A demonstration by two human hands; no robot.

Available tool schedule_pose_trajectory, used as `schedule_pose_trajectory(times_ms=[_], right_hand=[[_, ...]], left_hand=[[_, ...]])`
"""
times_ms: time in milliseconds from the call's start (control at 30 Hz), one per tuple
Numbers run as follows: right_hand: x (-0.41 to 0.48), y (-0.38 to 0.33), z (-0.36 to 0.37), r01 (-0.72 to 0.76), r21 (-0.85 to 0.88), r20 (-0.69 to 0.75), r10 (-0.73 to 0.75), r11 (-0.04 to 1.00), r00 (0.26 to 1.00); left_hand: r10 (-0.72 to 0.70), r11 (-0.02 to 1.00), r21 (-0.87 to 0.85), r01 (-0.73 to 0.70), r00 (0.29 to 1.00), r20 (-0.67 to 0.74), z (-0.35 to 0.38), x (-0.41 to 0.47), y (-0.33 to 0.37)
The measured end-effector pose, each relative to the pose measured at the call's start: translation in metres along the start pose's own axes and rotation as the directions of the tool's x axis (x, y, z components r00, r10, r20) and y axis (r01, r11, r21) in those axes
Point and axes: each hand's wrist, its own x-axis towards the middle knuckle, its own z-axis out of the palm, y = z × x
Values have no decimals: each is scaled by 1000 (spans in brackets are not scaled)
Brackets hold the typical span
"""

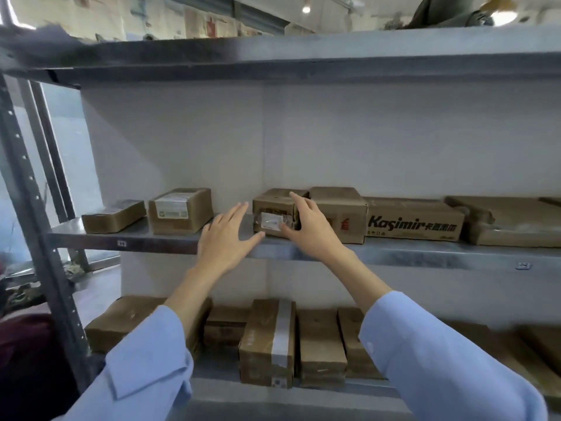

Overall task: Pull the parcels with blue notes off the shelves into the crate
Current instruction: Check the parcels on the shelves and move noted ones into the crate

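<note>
Though outspread, right hand on parcel.

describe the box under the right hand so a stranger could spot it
Go to the middle shelf, near its centre. Two brown boxes sit side by side; it's the left box, with a small white label on its front.
</note>
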Motion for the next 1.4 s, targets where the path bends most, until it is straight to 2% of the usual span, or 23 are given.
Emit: schedule_pose_trajectory(times_ms=[167,300,533,700,1000,1400], right_hand=[[22,-4,18,-102,-31,-37,101,994,994],[37,-4,32,-189,-41,-74,186,981,980],[55,-1,44,-259,-43,-132,252,965,959],[63,4,43,-275,-37,-99,270,961,958],[71,15,44,-279,-42,-89,274,959,957],[68,23,46,-244,-9,-101,242,970,965]], left_hand=[[104,992,-73,-101,994,39,10,45,-24],[143,973,-197,-123,986,87,22,76,-39],[125,904,-428,-17,966,226,41,108,-58],[116,779,-619,102,946,302,50,117,-55],[163,747,-662,52,952,259,63,118,-51],[118,770,-637,40,972,204,68,118,-49]])
